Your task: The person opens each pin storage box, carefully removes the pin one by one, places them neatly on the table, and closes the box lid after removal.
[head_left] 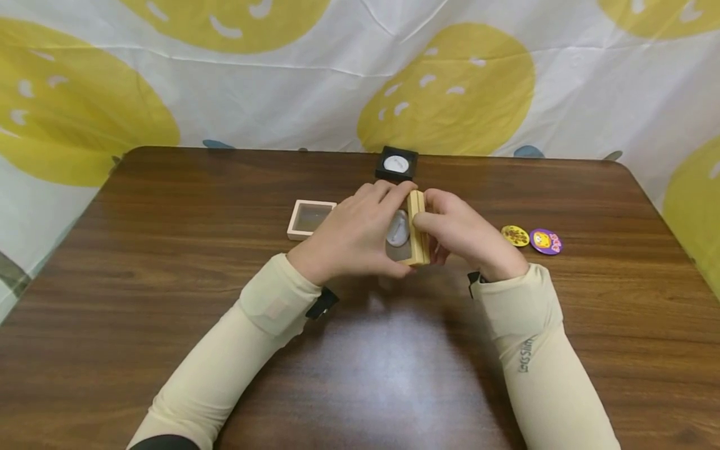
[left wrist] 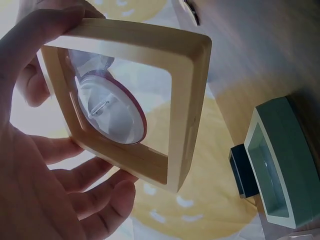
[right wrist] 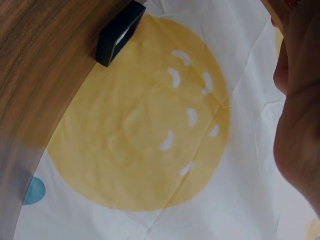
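A light tan display frame [head_left: 417,228] with clear film windows is held up between both hands over the table. Inside it sits a round pin badge [left wrist: 112,110], its white back and metal pin facing the left wrist camera. My left hand [head_left: 357,234] grips the frame by its top and bottom edges, thumb and fingers spread across it. At the frame's right side, my right hand [head_left: 464,234] pinches the rim between thumb and fingers. In the right wrist view only part of the right hand [right wrist: 302,105] shows, at the right edge.
A pale pink display frame [head_left: 292,228] lies left of the hands, partly covered by the left hand. A black frame [head_left: 380,164] with a white disc stands by the table's back edge. Right of the hands lie a yellow badge [head_left: 515,235] and a purple badge [head_left: 545,241].
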{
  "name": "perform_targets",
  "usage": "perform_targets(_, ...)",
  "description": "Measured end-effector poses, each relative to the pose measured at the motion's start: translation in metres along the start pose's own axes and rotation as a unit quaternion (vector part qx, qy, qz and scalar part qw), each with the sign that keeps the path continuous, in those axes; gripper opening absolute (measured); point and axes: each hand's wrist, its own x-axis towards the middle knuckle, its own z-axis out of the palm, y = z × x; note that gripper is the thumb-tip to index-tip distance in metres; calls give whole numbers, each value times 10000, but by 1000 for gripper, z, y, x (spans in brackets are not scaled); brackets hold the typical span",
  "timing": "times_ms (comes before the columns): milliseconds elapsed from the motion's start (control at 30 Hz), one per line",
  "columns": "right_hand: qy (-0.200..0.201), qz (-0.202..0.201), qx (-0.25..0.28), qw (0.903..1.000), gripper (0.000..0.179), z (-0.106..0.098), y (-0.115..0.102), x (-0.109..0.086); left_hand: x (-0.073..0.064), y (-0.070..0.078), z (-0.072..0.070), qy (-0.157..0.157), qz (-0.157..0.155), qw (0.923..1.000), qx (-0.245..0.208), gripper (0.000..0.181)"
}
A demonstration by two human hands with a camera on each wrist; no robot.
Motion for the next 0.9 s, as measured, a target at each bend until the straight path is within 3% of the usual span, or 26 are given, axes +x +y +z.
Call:
perform_targets(300,-39,66,-339,9994,27,0,-1,0,0,-1,0,-168,-55,9997,-139,97)
perform_targets(600,175,-153,167,9996,35,-5,-1,-3,2,-2,1,38,-552,9907,-1241,101)
perform_targets(900,90,-207,269,9994,33,-7,-1,-4,2,-2,1,7,-715,9873,-1419,102)
